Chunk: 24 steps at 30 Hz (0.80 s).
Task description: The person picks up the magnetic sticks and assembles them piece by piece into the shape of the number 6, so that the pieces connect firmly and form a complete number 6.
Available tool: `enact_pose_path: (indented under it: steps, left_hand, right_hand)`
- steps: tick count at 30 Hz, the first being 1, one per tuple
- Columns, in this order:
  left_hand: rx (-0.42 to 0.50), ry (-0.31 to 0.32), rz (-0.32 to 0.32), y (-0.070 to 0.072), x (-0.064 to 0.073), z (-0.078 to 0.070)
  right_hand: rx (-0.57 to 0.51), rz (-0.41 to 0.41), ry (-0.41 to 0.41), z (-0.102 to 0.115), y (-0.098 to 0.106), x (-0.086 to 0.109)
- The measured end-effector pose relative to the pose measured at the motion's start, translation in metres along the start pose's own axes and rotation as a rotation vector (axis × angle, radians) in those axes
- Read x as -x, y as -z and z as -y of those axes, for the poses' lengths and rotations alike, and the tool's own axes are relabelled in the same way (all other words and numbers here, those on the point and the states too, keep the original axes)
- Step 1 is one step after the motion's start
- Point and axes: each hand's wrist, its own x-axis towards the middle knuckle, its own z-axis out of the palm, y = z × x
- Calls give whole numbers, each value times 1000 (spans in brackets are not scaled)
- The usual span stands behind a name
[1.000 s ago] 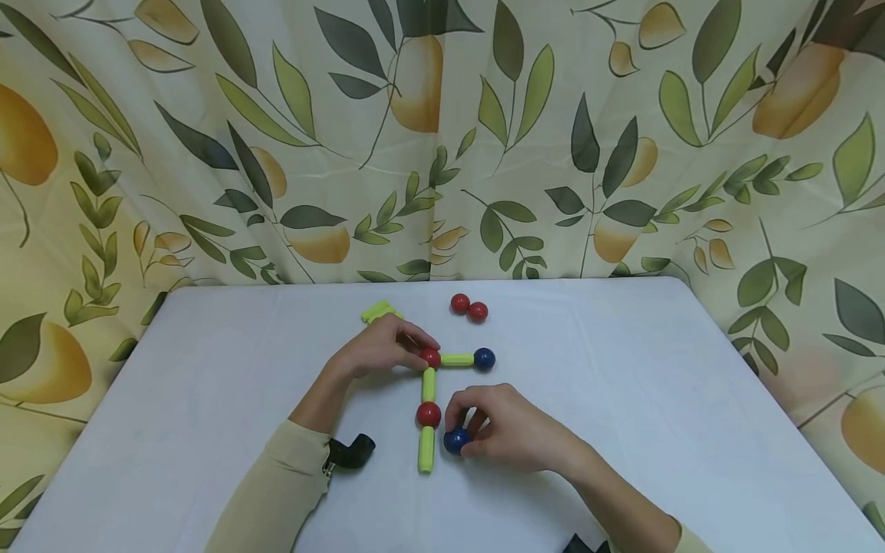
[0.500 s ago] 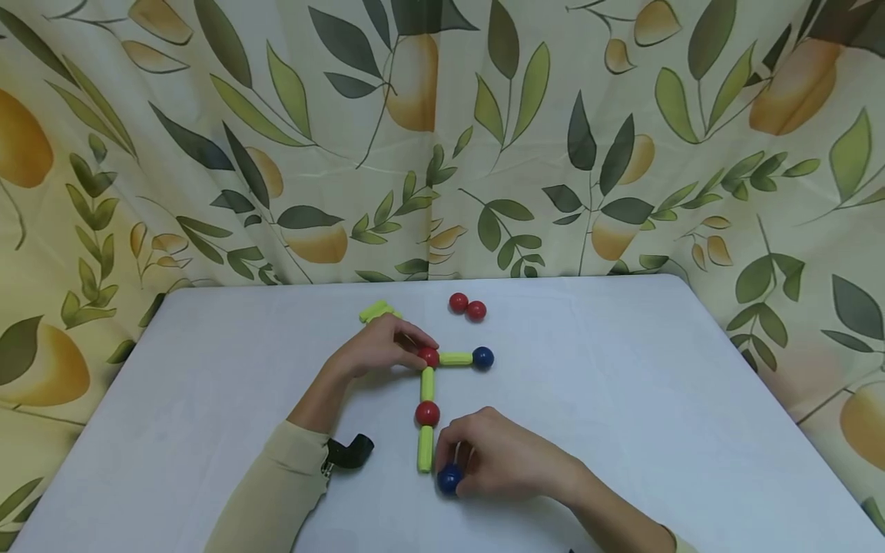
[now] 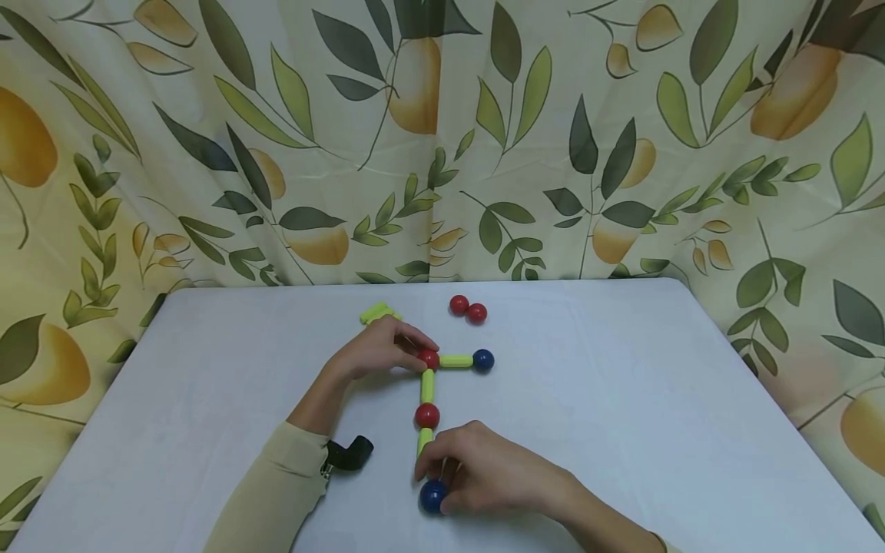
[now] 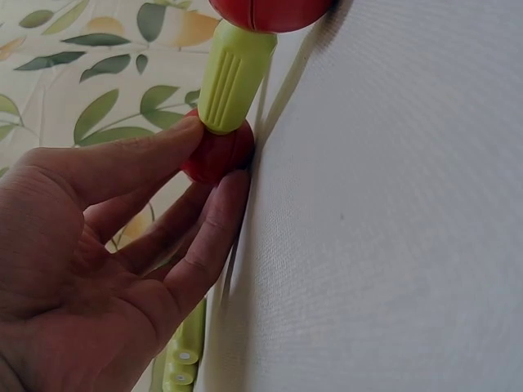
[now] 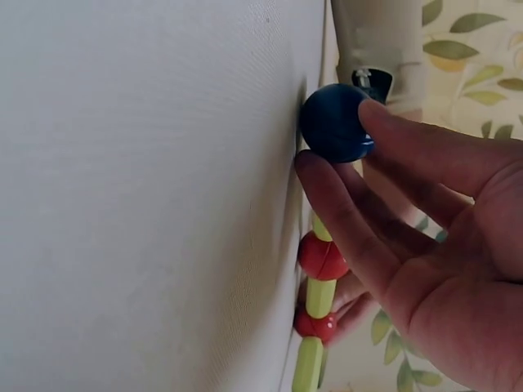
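My left hand (image 3: 379, 347) pinches the red ball (image 3: 429, 359) at the corner of a chain of balls and yellow-green rods. From that ball a rod (image 3: 456, 360) runs right to a blue ball (image 3: 483, 360). Another rod (image 3: 428, 386) runs toward me to a second red ball (image 3: 427, 415), and a further rod (image 3: 425, 439) extends below it, its near end hidden by fingers. At that near end my right hand (image 3: 494, 472) pinches a loose blue ball (image 3: 433, 497) between thumb and fingers. In the right wrist view the blue ball (image 5: 335, 122) is close over the white cloth.
Two red balls (image 3: 468, 309) lie at the back of the white table (image 3: 608, 384). Several yellow-green rods (image 3: 376, 312) lie behind my left hand, partly covered by it. A leaf-patterned curtain (image 3: 525, 153) stands behind the table.
My right hand has carried the blue ball toward me and then left, from beside the lowest rod to its near end. My left hand stays on the corner red ball.
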Motion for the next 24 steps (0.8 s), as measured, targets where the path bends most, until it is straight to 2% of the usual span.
enact_pose_path:
  steps: [24]
  left_hand:
    - [-3, 6, -9, 0, -2, 3]
  right_hand:
    - [12, -56, -64, 0, -2, -3]
